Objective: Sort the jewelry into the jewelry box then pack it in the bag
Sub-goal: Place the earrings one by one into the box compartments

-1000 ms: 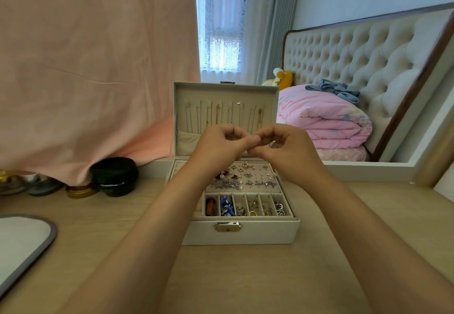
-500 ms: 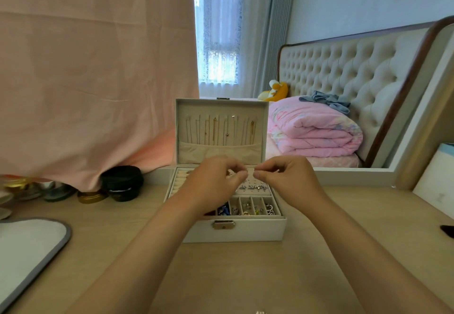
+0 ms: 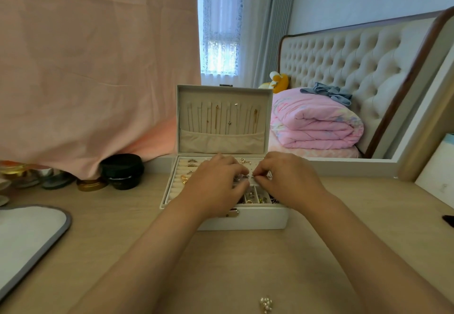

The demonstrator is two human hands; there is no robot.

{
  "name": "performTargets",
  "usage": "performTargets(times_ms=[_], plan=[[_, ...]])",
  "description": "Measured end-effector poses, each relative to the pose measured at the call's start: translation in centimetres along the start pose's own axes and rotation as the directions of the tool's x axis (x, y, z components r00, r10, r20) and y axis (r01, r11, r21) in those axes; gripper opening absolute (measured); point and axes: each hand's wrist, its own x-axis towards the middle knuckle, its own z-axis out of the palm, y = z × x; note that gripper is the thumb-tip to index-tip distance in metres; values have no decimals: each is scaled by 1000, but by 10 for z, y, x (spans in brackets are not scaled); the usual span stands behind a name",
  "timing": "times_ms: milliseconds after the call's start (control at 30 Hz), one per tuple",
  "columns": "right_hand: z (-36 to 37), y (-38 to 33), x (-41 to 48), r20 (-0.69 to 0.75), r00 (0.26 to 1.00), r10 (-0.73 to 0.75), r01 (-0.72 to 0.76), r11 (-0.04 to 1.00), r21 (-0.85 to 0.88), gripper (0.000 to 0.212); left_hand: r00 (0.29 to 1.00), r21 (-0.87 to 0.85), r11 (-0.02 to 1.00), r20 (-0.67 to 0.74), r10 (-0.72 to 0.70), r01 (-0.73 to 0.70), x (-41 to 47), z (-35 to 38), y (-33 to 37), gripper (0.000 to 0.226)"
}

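My left hand [image 3: 216, 184] and right hand [image 3: 288, 181] both pinch a tiny piece [image 3: 247, 177] over the open box [image 3: 245, 223], mostly filled (a pearl cluster [image 3: 265, 304] waits on the desk [image 3: 233, 264]); closing and bagging remain.

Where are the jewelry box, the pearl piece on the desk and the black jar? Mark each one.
jewelry box [image 3: 260, 220]: head view, on its white front wall.
pearl piece [image 3: 266, 304]: head view, on the middle of the cluster.
black jar [image 3: 122, 165]: head view, on its lid.
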Motion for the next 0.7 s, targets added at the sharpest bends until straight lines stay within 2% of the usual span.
performTargets(times_ms=[167, 700], plan=[[-5, 3, 0, 123, 992, -20, 17, 1000, 26, 18, 1000, 7, 1000, 18, 14, -15, -1, 1, -1, 37], [-6, 6, 1, 158, 987, 22, -41, 991, 124, 8, 1000, 6, 1000, 8, 17, -17, -1, 1, 0, 38]])
